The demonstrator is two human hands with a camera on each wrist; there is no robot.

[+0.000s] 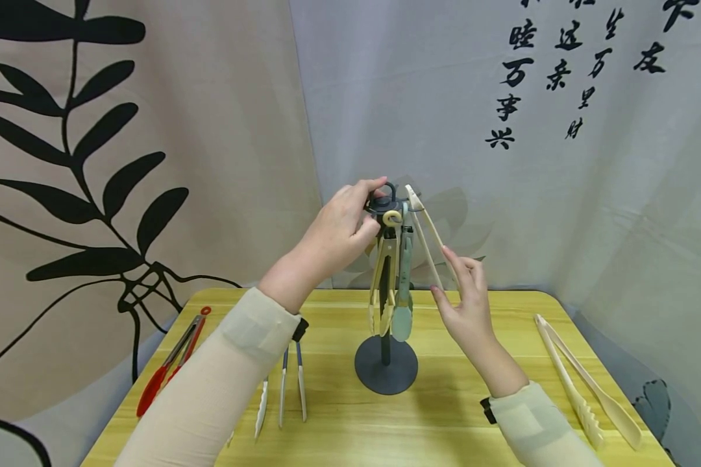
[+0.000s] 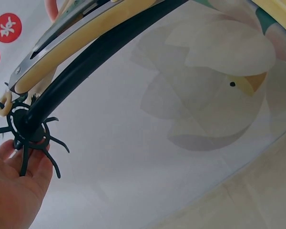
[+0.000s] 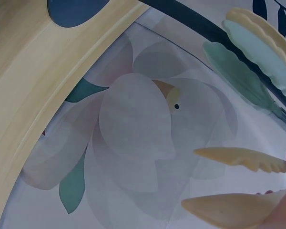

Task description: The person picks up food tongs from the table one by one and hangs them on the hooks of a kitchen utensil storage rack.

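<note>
At the middle of the table stands a dark utensil stand [image 1: 385,366] with a round base and a ring of curved hooks [image 2: 31,126] at its top. My left hand [image 1: 344,217] grips this top beside the small loop. From the hooks hang yellow tongs [image 1: 389,250] and mint-green tongs [image 1: 403,322]. My right hand [image 1: 467,305] pinches a pair of beige tongs [image 1: 413,200], thumb on one arm and fingers on the other. Their joined end points up, right at a hook on the stand's right side. In the right wrist view their scalloped and smooth heads [image 3: 229,207] point away from the fingers.
Red tongs [image 1: 152,389] lie at the table's left edge. Tongs with blue and pale arms [image 1: 301,389] lie partly hidden beside my left forearm. Another beige pair of tongs [image 1: 584,412] rests at the right edge of the wooden table [image 1: 444,421]. A printed curtain [image 1: 222,130] hangs behind.
</note>
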